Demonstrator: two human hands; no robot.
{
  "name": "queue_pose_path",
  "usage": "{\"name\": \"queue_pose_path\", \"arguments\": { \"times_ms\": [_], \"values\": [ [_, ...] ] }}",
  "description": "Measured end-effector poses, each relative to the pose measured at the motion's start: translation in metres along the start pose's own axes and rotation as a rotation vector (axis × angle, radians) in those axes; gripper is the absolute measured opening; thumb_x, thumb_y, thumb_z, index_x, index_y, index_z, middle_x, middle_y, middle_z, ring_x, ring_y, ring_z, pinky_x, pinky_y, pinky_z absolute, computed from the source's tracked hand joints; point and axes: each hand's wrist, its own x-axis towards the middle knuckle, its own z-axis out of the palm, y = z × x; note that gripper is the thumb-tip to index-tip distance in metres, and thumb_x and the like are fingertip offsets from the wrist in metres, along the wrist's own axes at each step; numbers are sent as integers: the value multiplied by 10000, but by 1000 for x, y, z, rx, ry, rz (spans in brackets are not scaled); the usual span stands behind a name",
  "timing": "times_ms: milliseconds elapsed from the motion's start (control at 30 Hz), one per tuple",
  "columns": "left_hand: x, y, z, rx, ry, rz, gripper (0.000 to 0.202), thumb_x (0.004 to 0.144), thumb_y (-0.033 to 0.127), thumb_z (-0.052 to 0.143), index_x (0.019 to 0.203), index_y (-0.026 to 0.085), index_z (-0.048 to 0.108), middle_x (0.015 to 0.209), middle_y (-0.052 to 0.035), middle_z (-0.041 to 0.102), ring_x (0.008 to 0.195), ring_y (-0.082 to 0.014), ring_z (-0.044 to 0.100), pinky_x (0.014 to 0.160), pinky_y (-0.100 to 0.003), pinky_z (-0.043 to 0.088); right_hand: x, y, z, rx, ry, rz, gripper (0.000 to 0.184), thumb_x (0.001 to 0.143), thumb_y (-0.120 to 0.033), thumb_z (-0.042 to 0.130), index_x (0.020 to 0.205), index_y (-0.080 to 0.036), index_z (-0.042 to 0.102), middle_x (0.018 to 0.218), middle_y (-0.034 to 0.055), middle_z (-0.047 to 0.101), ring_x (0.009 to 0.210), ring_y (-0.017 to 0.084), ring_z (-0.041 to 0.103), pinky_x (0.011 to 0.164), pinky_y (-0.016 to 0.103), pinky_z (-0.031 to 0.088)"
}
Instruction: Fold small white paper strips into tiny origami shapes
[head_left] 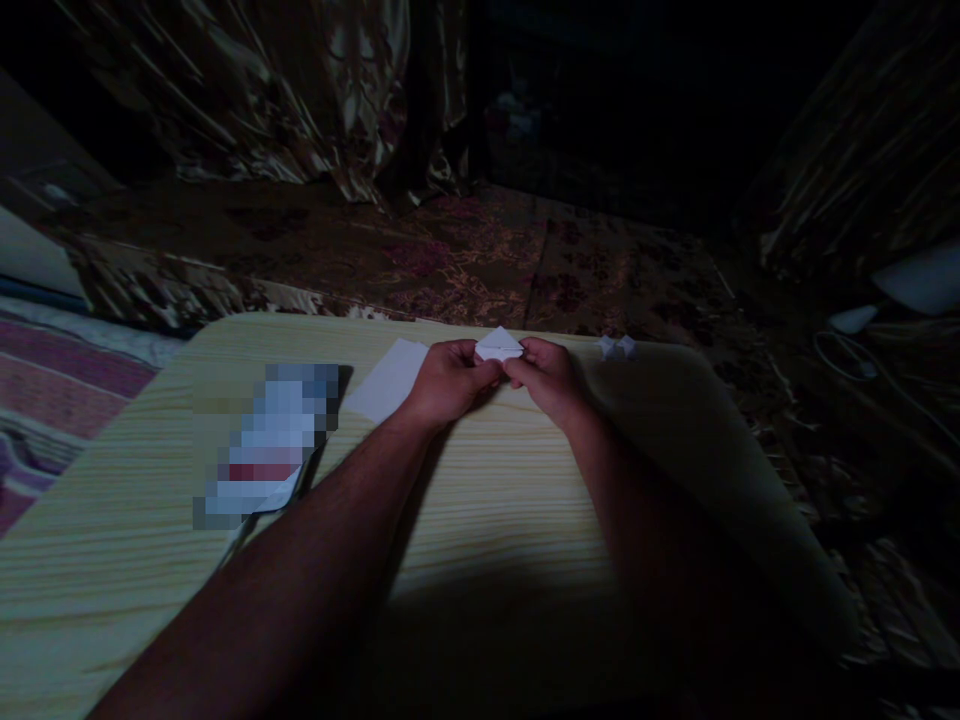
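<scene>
Both of my hands meet near the far edge of a pale wooden table (487, 500). My left hand (448, 380) and my right hand (546, 375) are closed in a pinch on a small folded white paper (499, 346), held just above the tabletop. A flat white sheet of paper (386, 380) lies on the table just left of my left hand. Two tiny folded white paper pieces (617, 347) sit at the far edge, to the right of my right hand.
A blurred-out rectangular item (270, 445) lies on the table's left part. Dark patterned fabric (450, 260) covers the floor beyond the table, with curtains behind. A striped rug (52, 390) is at left. White objects and a cable (855, 330) lie at right.
</scene>
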Motion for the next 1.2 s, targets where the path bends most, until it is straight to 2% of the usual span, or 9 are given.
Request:
{"name": "queue_pose_path", "arguments": {
  "times_ms": [167,333,533,700,1000,1200],
  "values": [
    [0,-1,2,-2,18,1,216,685,304,689,645,146,548,532,22,551,421,-60,405,414,-202,266,2,5,-1,-30,22,-7,97,663,-237,576,722,-162,589,527,-52,520,474,80,425,447,207,291],
    [2,-2,1,-21,75,30,226,692,302,684,627,144,536,533,23,534,429,-61,406,417,-206,272,4,7,-3,13,11,-8,78,614,-198,573,684,-164,565,530,-49,543,492,85,461,480,208,324],
    [2,-1,1,-50,48,20,219,695,286,676,616,145,529,518,29,521,416,-52,378,411,-202,260,2,4,-1,-34,10,-10,108,657,-248,608,635,-172,535,506,-50,528,474,80,448,472,212,307],
    [2,0,0,-34,113,32,191,680,268,678,615,136,556,523,23,538,422,-59,402,408,-203,259,1,4,-3,-5,6,-26,79,669,-242,600,672,-165,586,515,-45,540,500,90,478,507,220,345],
    [1,0,-1,-59,108,5,218,682,308,690,622,137,569,529,12,550,428,-65,408,412,-208,265,0,0,-4,12,7,-11,95,681,-251,619,688,-166,578,518,-48,541,493,84,463,494,217,315],
    [1,-1,0,-33,46,4,234,697,335,693,650,137,577,554,16,546,451,-63,395,433,-208,260,0,0,-3,27,16,-25,167,691,-308,637,667,-170,547,539,-46,538,502,85,469,501,221,325]
  ]
}}
